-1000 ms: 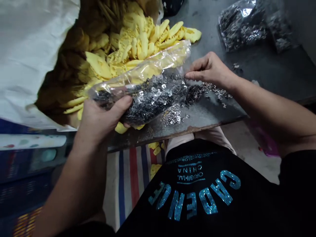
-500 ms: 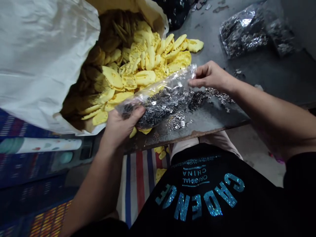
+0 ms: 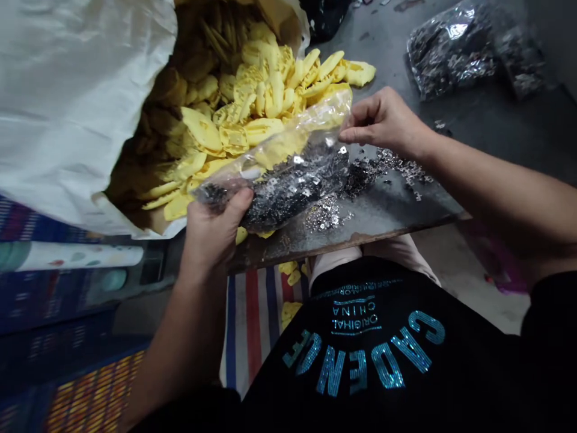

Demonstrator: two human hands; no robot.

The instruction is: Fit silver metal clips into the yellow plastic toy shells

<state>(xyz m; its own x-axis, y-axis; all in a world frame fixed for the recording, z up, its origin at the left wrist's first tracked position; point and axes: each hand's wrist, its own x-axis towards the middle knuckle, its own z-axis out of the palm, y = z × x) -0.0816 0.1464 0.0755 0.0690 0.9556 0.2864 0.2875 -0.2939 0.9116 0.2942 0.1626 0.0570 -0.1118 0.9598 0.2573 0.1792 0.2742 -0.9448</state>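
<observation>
"What's the room like in the head view?"
"A grey tabletop (image 3: 396, 207), a white sack (image 3: 81, 108) with yellow pieces (image 3: 273, 90) at its mouth, loose metal bits (image 3: 325, 214) near the front edge."
"And the hands?"
"The left hand (image 3: 211, 231) grips one end of a clear bag (image 3: 288, 186) of small parts, thumb on top; the right hand (image 3: 387, 120) pinches the other, over the tabletop."

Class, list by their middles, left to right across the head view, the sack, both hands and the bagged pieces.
White crinkled sack, left hand, clear plastic bag holding small dark pieces, right hand, shiny clear plastic bagging with dark pieces.
</observation>
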